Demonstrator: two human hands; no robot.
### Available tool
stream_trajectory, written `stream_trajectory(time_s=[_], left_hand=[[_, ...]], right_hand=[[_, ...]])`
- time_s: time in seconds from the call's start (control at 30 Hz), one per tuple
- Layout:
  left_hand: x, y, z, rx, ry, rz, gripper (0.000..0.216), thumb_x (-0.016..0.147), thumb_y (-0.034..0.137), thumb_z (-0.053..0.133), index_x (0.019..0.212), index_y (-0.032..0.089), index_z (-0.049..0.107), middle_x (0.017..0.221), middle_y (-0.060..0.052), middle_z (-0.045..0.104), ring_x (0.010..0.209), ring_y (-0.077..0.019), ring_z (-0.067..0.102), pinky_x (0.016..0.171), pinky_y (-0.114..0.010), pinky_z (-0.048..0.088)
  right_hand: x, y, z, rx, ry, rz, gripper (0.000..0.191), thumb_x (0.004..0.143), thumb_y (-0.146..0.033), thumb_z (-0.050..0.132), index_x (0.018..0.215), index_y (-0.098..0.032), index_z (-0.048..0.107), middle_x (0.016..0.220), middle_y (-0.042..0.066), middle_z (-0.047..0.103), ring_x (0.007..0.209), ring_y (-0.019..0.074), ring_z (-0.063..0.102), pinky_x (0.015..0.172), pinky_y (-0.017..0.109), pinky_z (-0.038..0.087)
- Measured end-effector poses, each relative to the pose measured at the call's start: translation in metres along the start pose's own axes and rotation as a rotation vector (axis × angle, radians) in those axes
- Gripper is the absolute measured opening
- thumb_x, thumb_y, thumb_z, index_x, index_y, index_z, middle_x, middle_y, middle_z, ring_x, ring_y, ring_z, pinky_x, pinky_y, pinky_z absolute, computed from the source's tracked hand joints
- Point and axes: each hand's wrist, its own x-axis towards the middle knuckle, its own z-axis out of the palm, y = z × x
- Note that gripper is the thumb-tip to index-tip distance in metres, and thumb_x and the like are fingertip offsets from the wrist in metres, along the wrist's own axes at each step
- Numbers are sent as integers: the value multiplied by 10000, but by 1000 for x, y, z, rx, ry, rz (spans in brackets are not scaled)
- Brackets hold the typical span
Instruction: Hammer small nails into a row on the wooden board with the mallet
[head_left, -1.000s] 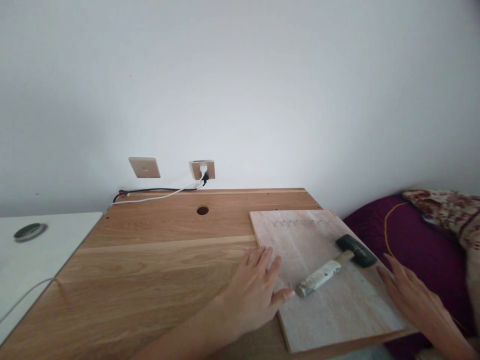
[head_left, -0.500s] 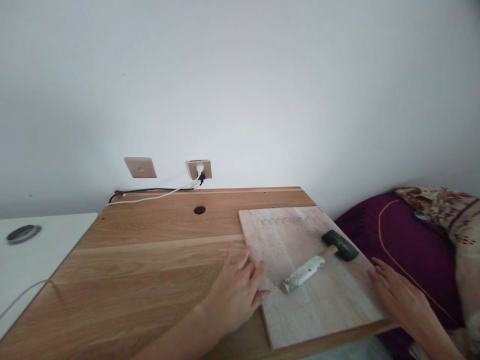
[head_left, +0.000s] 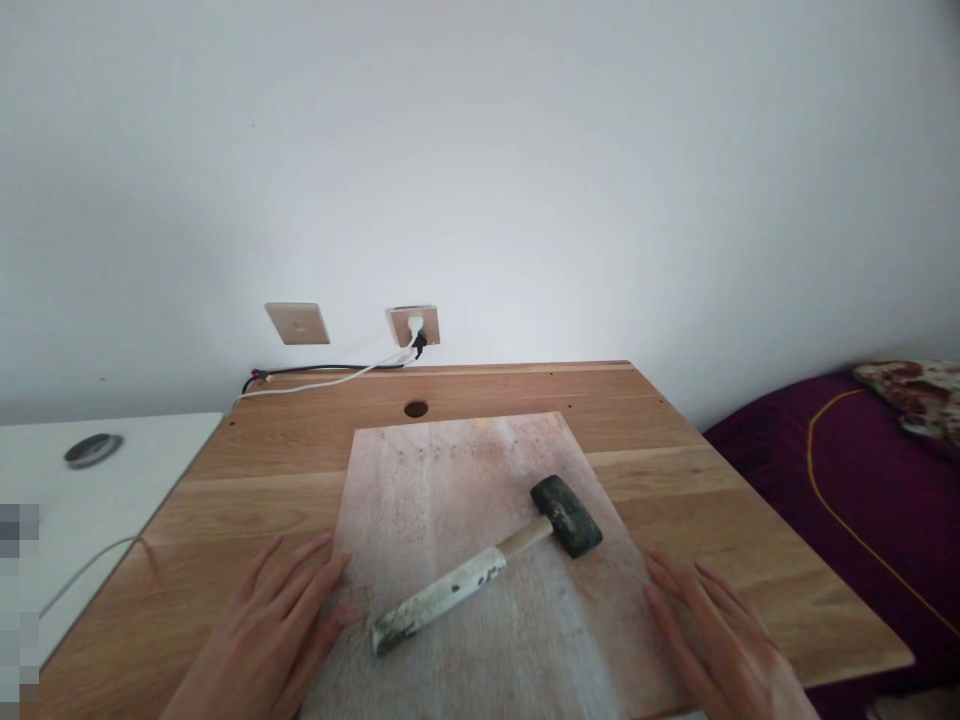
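Note:
A pale, worn wooden board (head_left: 420, 510) lies flat on the wooden desk, with several small nails or screws standing in a row near its far edge. Diagonally across it rests a mallet with a black head (head_left: 568, 516) and a white, paint-stained handle (head_left: 442, 600). My left hand (head_left: 274, 625) is at the board's left edge, fingers stretched out and thumb over the surface. On the opposite side my right hand (head_left: 716, 630) lies against the right edge with its fingers extended. Neither hand touches the mallet.
The wooden desk (head_left: 705, 490) meets the wall, with a cable hole (head_left: 416, 409) near its back. Cords run from a wall socket (head_left: 415, 326). A white surface (head_left: 45, 500) adjoins on the left. Purple fabric (head_left: 870, 480) lies beyond the right edge.
The board, with the mallet on it, has slid left from the desk's right side toward its middle. Both hands have moved left along with it.

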Motion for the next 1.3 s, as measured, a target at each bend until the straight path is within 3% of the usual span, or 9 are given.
stream_trajectory(time_s=[0.1, 0.2, 0.27, 0.43, 0.67, 0.87, 1.03, 1.17, 1.3], left_hand=[[9, -11, -2, -41, -60, -98, 311, 1019, 422, 454, 1161, 321, 712, 1105, -4, 800, 1004, -285, 744, 960, -486, 572], [46, -25, 11, -147, -106, -287, 330, 1015, 415, 452, 1211, 277, 679, 1175, -49, 757, 1044, -277, 723, 953, -448, 579], [76, -35, 24, -252, -82, -363, 345, 982, 370, 474, 1246, 233, 648, 1271, -90, 691, 1082, -267, 701, 993, -436, 556], [131, -43, 49, -480, -125, -347, 335, 913, 325, 513, 1157, 180, 692, 1196, -135, 688, 1035, -285, 681, 957, -451, 544], [148, -39, 43, -601, -87, -384, 106, 821, 276, 586, 803, 239, 684, 850, -49, 708, 839, -244, 638, 849, -375, 495], [153, -35, 38, -836, -27, -558, 208, 787, 431, 618, 755, 226, 608, 686, -15, 633, 656, -188, 589, 648, -308, 483], [153, -38, 39, -1068, -36, -644, 267, 808, 489, 489, 776, 224, 506, 752, -39, 630, 644, -160, 615, 624, -303, 527], [156, -37, 44, -1000, -98, -625, 296, 846, 496, 464, 718, 231, 495, 644, 13, 522, 526, -136, 500, 501, -264, 404], [159, -29, 50, -744, -149, -537, 252, 815, 464, 645, 756, 221, 616, 566, 51, 454, 576, -171, 489, 593, -282, 361]], right_hand=[[37, 1, 3, 87, 26, 134, 308, 1047, -415, 487, 1261, -236, 618, 1152, 123, 744, 1053, 314, 721, 890, 465, 600], [99, 2, 17, 239, -27, 195, 294, 1042, -411, 483, 1182, -227, 665, 1114, 120, 730, 965, 283, 733, 854, 428, 607], [142, 2, 33, 345, -185, 142, 319, 1034, -375, 470, 1184, -192, 684, 1055, 125, 721, 781, 233, 725, 746, 390, 610], [209, 0, 71, 403, -378, -25, 164, 923, -240, 635, 1012, -186, 762, 996, 105, 725, 813, 217, 704, 801, 355, 574], [225, -10, 73, 455, -475, -99, 188, 947, -184, 600, 1039, -170, 763, 901, 90, 736, 816, 227, 689, 811, 349, 515], [236, -24, 70, 559, -485, -74, 159, 873, -150, 625, 829, -213, 763, 833, 58, 740, 787, 212, 672, 805, 335, 494], [241, -27, 60, 724, -383, 89, 223, 913, -338, 567, 937, -185, 727, 822, 56, 731, 756, 199, 677, 743, 338, 530], [237, -35, 72, 831, -383, 178, 360, 957, -429, 412, 927, -164, 654, 800, 78, 699, 696, 175, 671, 644, 306, 541], [235, -42, 85, 765, -469, 190, 463, 1001, -495, 329, 776, -189, 593, 679, 54, 637, 575, 163, 605, 535, 299, 494]])
